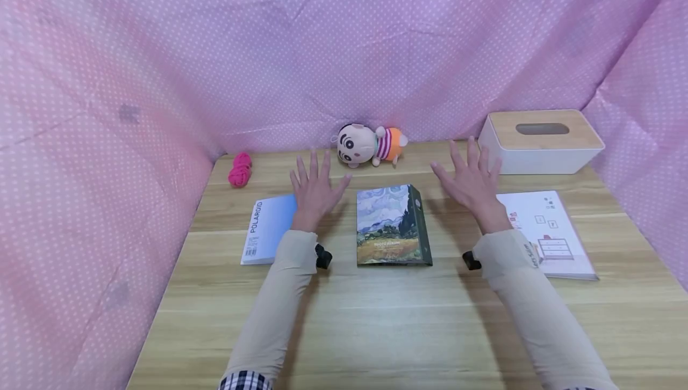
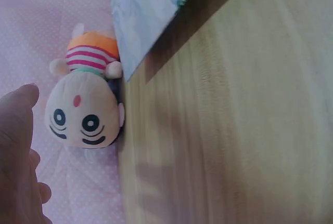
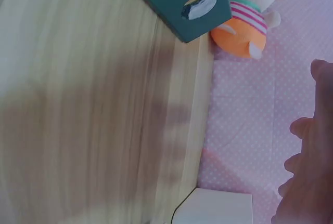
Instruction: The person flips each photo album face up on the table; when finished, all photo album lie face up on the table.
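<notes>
My left hand (image 1: 315,194) is held above the table with fingers spread, over the right edge of a blue and white book marked POLAROID (image 1: 269,229). Fingers also spread, my right hand (image 1: 474,184) hovers in front of the tissue box, near a white book with a furniture drawing (image 1: 553,240). Neither hand holds anything. Between them a photo album (image 1: 389,223) with a painted landscape cover and dark green spine (image 3: 182,5) lies on the table. Behind it a plush doll (image 1: 357,144) in a striped top and orange bottoms lies on its side; its face (image 2: 83,109) shows in the left wrist view.
A white tissue box (image 1: 540,160) with a wooden lid stands at the back right. A bundle of pink yarn (image 1: 240,170) lies at the back left. Pink dotted cloth (image 1: 269,49) hangs behind and beside the wooden table (image 1: 398,324).
</notes>
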`<action>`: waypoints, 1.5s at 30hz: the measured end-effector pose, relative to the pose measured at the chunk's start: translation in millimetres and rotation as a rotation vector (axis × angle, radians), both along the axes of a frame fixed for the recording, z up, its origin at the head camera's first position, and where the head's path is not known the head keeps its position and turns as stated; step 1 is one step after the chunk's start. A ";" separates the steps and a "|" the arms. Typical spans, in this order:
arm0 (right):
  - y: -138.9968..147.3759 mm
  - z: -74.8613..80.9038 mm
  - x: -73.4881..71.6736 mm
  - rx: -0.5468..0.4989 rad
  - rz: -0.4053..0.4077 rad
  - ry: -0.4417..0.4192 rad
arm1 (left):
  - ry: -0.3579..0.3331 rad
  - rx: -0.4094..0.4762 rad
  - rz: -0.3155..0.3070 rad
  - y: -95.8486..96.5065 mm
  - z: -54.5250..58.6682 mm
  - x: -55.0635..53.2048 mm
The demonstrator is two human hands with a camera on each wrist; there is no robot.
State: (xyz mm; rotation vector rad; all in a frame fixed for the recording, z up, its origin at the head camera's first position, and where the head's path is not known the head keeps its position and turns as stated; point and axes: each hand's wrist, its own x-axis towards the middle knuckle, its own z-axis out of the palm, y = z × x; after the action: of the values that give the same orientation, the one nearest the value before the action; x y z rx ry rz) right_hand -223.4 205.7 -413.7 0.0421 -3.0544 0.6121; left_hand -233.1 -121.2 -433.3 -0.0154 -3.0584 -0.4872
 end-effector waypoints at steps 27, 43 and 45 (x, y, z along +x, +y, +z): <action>-161.1 -14.4 -0.8 -0.334 0.315 0.245 | 0.090 0.410 0.018 -153.9 42.0 40.3; -249.0 -43.2 41.1 -0.498 0.397 0.022 | -0.283 0.490 0.123 -207.1 6.3 74.1; -259.4 -48.9 48.1 -0.532 0.404 -0.019 | -0.298 0.508 0.119 -208.9 -1.9 74.9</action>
State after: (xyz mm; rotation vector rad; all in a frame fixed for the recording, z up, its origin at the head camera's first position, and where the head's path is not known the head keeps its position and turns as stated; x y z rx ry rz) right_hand -175.2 -53.6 -462.6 0.6471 -2.7978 1.4244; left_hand -158.2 -330.1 -435.1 0.2780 -3.0757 -1.3456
